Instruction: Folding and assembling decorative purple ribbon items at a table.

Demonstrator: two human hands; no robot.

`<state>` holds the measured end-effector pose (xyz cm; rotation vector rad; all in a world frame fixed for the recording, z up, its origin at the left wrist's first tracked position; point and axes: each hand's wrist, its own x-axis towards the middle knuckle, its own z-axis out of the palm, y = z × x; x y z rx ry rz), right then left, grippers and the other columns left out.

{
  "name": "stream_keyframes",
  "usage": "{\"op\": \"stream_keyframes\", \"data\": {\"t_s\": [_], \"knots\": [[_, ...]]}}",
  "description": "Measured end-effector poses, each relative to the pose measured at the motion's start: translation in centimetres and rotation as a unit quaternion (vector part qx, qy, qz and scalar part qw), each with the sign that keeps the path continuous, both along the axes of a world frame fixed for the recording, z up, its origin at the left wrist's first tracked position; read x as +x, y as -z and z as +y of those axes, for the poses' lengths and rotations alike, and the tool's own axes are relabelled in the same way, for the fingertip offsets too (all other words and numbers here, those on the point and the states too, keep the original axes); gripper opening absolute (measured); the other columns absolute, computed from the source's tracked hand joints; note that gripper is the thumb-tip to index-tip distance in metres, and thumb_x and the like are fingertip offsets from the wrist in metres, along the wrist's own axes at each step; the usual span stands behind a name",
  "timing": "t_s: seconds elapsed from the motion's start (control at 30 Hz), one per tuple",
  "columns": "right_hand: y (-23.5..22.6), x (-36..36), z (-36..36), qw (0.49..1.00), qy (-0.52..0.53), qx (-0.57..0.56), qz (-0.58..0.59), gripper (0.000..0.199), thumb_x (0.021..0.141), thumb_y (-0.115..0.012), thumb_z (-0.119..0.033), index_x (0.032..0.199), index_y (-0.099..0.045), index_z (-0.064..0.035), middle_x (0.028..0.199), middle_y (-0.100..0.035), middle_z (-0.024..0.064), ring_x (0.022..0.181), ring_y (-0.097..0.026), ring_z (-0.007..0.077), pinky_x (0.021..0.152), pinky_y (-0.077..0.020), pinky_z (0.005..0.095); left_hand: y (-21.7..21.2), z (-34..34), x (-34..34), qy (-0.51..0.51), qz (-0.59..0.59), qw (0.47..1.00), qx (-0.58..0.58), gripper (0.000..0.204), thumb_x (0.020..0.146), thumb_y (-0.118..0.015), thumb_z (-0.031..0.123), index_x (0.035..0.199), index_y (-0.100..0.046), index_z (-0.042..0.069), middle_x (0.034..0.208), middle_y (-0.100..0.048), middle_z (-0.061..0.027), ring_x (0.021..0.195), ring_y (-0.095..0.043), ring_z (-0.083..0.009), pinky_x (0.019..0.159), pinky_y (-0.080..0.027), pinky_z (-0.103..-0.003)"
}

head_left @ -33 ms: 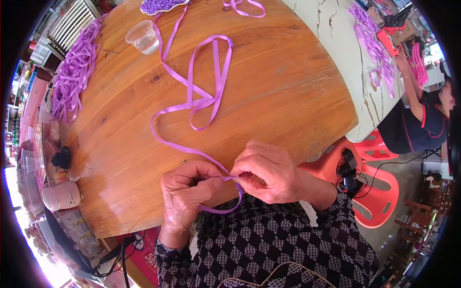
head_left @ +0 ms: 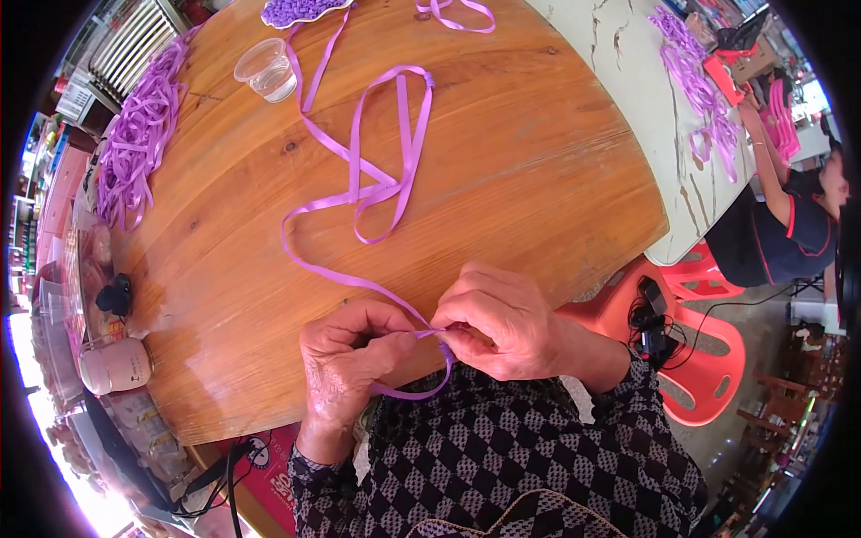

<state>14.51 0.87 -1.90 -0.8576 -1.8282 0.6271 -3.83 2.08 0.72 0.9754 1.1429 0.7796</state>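
Note:
A long purple ribbon (head_left: 345, 280) winds in loose loops over the wooden table (head_left: 538, 179) and runs toward me to the near edge. My left hand (head_left: 354, 354) pinches it between thumb and fingers. Close beside, my right hand (head_left: 502, 323) is closed on the same ribbon, with a short stretch showing between the two hands. A loop of it hangs below my fingers, in front of the patterned top I wear. Whatever lies inside my fingertips is hidden.
A clear plastic cup (head_left: 267, 72) stands near a dish of purple pieces (head_left: 300, 9). Ribbon heaps lie at left (head_left: 143, 134) and on the marble-look table (head_left: 619, 54). A lidded jar (head_left: 117, 366) is at the left edge. Red stools (head_left: 708, 359) and a person (head_left: 771, 224) are at right.

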Motion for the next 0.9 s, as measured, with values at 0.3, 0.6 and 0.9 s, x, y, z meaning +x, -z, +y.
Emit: {"op": "stream_keyframes", "data": {"t_s": [0.3, 0.6, 0.9], "knots": [[0.1, -0.1, -0.2, 0.997, 0.031, 0.041, -0.062, 0.027, 0.057, -0.066, 0.011, 0.079, -0.054, -0.0001, 0.070, -0.054, 0.0093, 0.058, -0.051, 0.0231, 0.049, -0.0405, 0.0306, -0.4, -0.2, 0.8, 0.042, 0.027, 0.999, -0.015, 0.010, 0.070, -0.069, 0.001, 0.078, -0.065, -0.003, 0.068, -0.062, -0.0022, 0.054, -0.050, -0.0041, 0.046, -0.036, -0.016], [-0.4, 0.2, -0.1, 0.997, -0.016, -0.072, 0.018, 0.028, 0.062, -0.075, 0.000, 0.084, -0.057, -0.0008, 0.075, -0.058, 0.0089, 0.062, -0.055, 0.0212, 0.052, -0.0434, 0.0298, 0.9, -0.1, 0.3, 0.048, 0.011, 0.999, -0.012, 0.008, 0.078, -0.067, 0.004, 0.082, -0.064, -0.001, 0.069, -0.061, 0.0016, 0.060, -0.049, -0.0014, 0.051, -0.038, -0.015], [0.2, 0.4, 0.0, 0.995, -0.026, -0.092, 0.035, 0.022, 0.064, -0.072, 0.002, 0.080, -0.057, -0.0030, 0.071, -0.057, 0.0065, 0.061, -0.055, 0.0201, 0.051, -0.0420, 0.0288, 0.9, 0.3, 0.2, 0.079, -0.032, 0.996, -0.015, 0.009, 0.079, -0.066, 0.006, 0.083, -0.063, -0.002, 0.071, -0.060, 0.0022, 0.062, -0.048, -0.0022, 0.054, -0.039, -0.016]]}}
